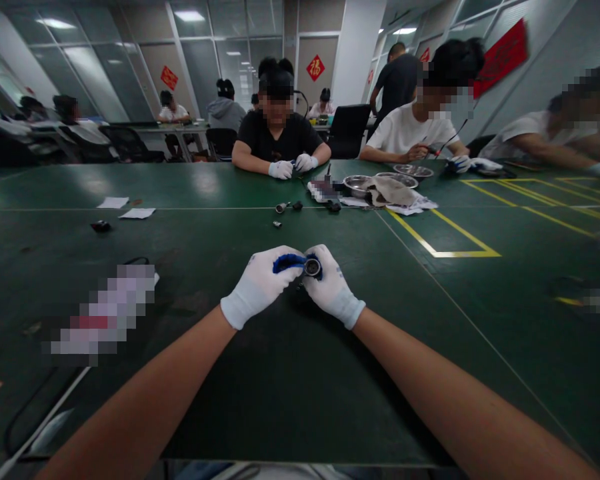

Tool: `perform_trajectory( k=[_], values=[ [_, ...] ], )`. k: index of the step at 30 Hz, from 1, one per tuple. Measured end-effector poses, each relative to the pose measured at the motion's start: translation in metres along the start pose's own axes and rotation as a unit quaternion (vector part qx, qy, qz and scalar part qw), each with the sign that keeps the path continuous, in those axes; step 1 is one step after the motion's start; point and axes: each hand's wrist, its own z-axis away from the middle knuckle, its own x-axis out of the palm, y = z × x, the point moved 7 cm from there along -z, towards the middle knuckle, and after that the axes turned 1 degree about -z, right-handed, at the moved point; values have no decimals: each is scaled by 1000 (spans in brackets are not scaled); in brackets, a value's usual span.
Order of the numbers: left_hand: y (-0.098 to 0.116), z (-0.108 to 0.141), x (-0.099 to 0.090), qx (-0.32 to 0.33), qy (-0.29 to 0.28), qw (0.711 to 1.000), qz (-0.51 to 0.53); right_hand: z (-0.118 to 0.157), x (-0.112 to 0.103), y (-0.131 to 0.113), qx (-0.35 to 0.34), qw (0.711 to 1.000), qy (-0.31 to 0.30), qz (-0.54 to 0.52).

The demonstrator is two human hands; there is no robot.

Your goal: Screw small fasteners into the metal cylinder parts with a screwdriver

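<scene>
Your white-gloved right hand [330, 287] has the part: a short, round metal connector shell [313, 268] with a silver rim and dark insides, fingers curled round its right side and underside. It sits between your two hands, just above or on the dark green worktop [300, 407]; can't tell which from this angle. Key relation: the open mouth faces back at you, so the long axis runs roughly along your line of sight, not across from hand to hand. How far the body goes back is hidden by the gloves. Right hand is the nearer one, wrapped on it. Your white-gloved left hand [263, 283], blue on the palm side, comes in from the left, thumb and fingers bent toward each other, tips right at the rim's left edge. Can't tell if those tips pinch the shell, a smaller piece, or just rest alongside. So from the left fingers the shell lies directly right, side-on, with its mouth turned toward you. Loose on the worktop past your hands, well apart from them: a small silver cylindrical piece [277, 225], and beyond it a silver-and-dark round fitting [281, 208] with a small black part [297, 206] just to its right.
</scene>
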Motion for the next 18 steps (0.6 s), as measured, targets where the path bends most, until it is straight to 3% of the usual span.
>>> perform_trajectory(
  k=[7, 18],
  values=[
    [2, 1, 10, 14, 32, 999, -19, 0, 4, -3, -7, 1000, -17, 7],
    [1, 2, 12, -75, 62, 995, 14, 1, 9, -4, -19, 999, -23, 13]
  ],
)
